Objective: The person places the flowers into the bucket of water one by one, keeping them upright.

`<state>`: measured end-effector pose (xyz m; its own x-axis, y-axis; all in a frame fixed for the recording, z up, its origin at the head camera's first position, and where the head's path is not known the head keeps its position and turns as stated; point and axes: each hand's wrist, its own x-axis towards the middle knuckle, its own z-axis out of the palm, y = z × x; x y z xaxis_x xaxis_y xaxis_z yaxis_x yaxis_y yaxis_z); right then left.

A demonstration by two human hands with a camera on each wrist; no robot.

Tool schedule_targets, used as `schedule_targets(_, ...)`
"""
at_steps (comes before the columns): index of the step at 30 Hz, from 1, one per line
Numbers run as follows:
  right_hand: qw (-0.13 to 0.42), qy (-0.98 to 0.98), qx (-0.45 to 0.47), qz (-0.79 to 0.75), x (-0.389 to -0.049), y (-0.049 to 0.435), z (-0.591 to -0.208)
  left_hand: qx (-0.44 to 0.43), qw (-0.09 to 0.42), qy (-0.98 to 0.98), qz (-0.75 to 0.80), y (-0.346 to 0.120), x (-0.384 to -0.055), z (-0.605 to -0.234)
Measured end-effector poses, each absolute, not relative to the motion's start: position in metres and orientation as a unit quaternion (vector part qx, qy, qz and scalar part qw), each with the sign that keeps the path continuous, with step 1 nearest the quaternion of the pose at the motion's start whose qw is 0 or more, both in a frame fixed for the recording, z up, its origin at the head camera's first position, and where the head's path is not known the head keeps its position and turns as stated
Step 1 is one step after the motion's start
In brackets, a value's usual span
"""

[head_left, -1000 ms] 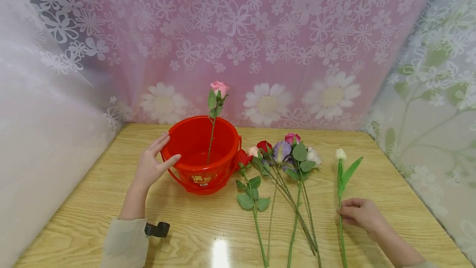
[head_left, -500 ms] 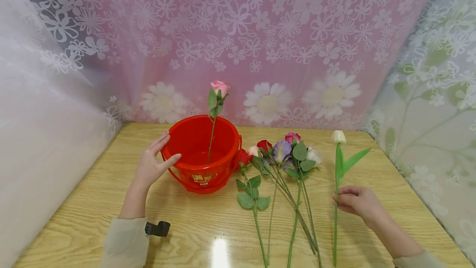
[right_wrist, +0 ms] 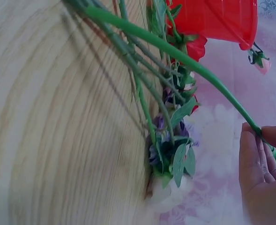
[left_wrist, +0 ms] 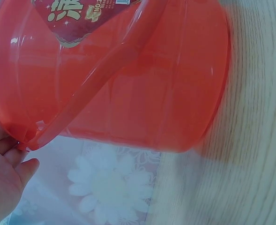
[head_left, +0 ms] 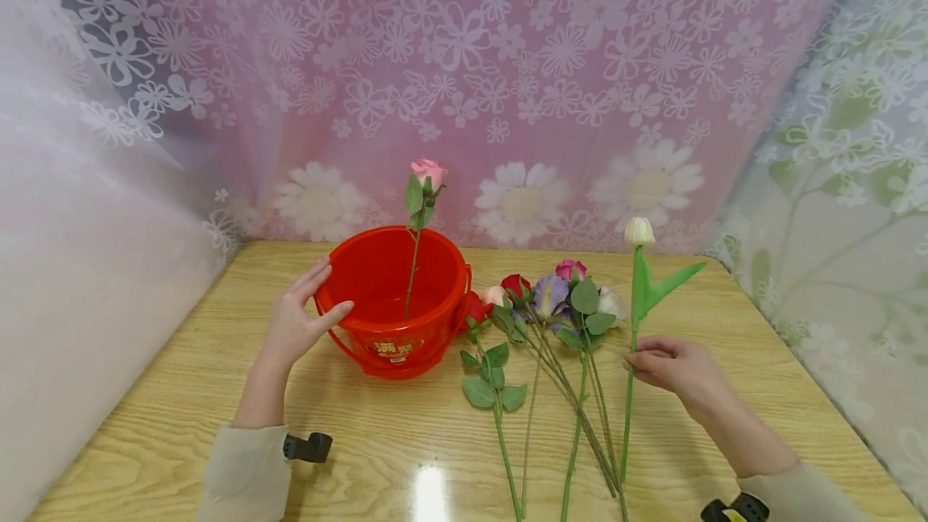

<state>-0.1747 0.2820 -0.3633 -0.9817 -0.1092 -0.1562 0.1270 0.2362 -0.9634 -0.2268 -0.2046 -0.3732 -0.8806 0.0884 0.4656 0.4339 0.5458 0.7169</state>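
A red bucket [head_left: 428,337] stands on the table, with one pink rose [head_left: 428,173] upright and leaning inside it. My left hand [head_left: 297,308] holds the bucket's left rim; in the left wrist view its fingers meet the rim beside the handle joint. On the right, my right hand [head_left: 670,365] pinches the green stem of a white tulip [head_left: 640,232] between thumb and fingers. The tulip is upright, with its bloom above the hand. In the right wrist view its stem [right_wrist: 175,54] runs across above the lying flowers.
Between bucket and tulip lie several artificial flowers: red roses [head_left: 517,287], a purple iris [head_left: 551,296], a magenta rose [head_left: 570,268] and a white flower [head_left: 611,306]. Their stems cross toward the table's front edge. A pink floral curtain [head_left: 500,63] hangs behind the wooden table [head_left: 362,441].
My right hand has raised the white tulip and carried it leftward, toward the lying flowers. The left hand and the bucket have stayed in place.
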Motion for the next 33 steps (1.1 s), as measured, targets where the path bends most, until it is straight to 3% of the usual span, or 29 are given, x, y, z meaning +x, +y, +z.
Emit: schedule_targets(33,0.068,0.759,-0.081,-0.643,-0.202,0.214,-0.33,-0.152,0.205,-0.859,-0.444,-0.205,-0.227,-0.375)
